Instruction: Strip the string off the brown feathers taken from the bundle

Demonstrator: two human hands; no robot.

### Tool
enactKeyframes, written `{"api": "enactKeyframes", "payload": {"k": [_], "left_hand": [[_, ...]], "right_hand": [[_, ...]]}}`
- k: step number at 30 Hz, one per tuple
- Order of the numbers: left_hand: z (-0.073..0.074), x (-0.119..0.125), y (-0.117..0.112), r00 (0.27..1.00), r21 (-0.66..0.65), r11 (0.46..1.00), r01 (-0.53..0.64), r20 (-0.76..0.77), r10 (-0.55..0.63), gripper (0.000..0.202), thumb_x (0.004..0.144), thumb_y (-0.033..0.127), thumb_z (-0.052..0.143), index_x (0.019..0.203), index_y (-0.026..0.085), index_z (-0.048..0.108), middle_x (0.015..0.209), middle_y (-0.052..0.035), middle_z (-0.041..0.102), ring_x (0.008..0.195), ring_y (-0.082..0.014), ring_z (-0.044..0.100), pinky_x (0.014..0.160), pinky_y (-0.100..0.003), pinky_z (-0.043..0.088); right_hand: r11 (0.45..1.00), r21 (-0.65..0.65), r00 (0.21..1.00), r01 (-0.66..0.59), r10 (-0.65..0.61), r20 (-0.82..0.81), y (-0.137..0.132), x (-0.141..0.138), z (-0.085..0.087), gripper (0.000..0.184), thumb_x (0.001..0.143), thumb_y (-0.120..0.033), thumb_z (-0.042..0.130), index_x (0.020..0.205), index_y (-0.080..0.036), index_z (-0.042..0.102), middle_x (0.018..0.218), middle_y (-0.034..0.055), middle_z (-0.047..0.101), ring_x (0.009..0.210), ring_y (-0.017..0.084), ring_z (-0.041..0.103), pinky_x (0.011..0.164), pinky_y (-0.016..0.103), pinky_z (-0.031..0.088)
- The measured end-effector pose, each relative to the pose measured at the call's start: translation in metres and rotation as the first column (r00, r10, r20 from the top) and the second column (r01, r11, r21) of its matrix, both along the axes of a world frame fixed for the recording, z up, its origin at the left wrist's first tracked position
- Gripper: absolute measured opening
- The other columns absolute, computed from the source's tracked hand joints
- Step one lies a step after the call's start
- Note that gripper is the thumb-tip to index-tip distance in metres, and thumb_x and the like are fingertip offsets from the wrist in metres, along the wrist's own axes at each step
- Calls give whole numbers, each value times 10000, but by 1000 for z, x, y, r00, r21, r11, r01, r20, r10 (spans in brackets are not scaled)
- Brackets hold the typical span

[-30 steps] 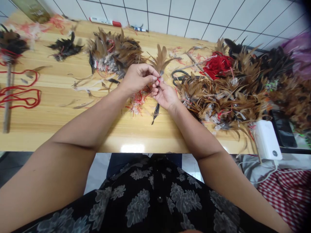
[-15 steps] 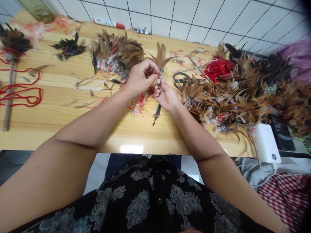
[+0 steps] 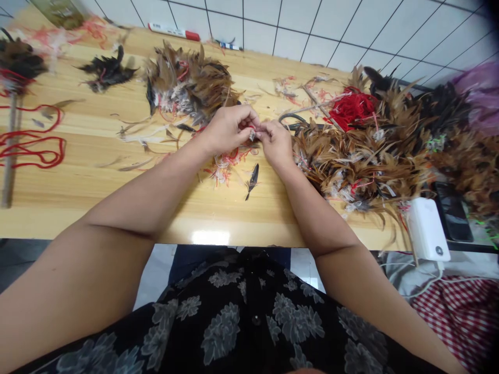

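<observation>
Over the middle of the table, my left hand [image 3: 231, 129] is closed in a pinch on a small feather bundle [image 3: 252, 136]. Only its pale quill end and a bit of red string show; the feathers are hidden. Fingertips of my right hand [image 3: 277, 144] are pressed together against the left fingers, and what they pinch cannot be made out. Below the hands lies a single dark feather [image 3: 253, 177]. Just left of it are red and white thread scraps [image 3: 222, 174]. A heap of brown feather bundles [image 3: 189, 78] sits behind my left hand.
A large heap of brown feather bundles [image 3: 362, 161] spreads at right, with a red string tangle [image 3: 353, 110] behind it. A white power bank [image 3: 429, 228] and a phone [image 3: 452, 210] lie near the front edge. At far left lies a stick with dark feathers [image 3: 11, 130].
The brown feathers that stood up above my left fingers are out of sight now. My right hand has turned and risen, its fingertips closing in beside the left ones.
</observation>
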State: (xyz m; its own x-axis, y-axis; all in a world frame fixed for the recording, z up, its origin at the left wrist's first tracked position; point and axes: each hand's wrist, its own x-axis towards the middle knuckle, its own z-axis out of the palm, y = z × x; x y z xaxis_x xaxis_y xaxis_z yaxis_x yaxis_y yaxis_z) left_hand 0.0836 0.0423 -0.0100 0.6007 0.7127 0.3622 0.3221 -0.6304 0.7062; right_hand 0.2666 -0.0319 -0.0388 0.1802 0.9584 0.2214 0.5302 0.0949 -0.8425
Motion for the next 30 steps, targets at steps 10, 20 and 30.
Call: {"api": "enactKeyframes", "payload": {"k": [10,20,30], "left_hand": [[-31,1,14,1000,271,962,25,-15,-22,258,773,111,668,947,302,684,951,-55,786,919,-297,769,852,-423,592],[-19,-2,1,995,219,973,-72,82,55,91,999,294,719,909,282,723,963,-90,823,1022,-316,799,976,-452,662],[-17,-4,0,996,240,969,-60,83,41,123,1010,252,679,927,303,754,1005,-92,826,1105,-321,815,1036,-489,675]], "right_hand": [[1000,10,1000,5,-6,29,6,3,-12,103,973,-191,797,905,-267,794,1009,22,771,1095,247,736,1248,491,601],[998,41,977,42,-33,-212,4,0,1,70,1007,-238,829,946,-262,804,1136,30,829,1277,239,739,1301,469,580],[996,85,990,7,5,-141,1,0,7,78,1009,-197,823,970,-264,819,1112,21,817,1293,244,757,1298,468,578]]}}
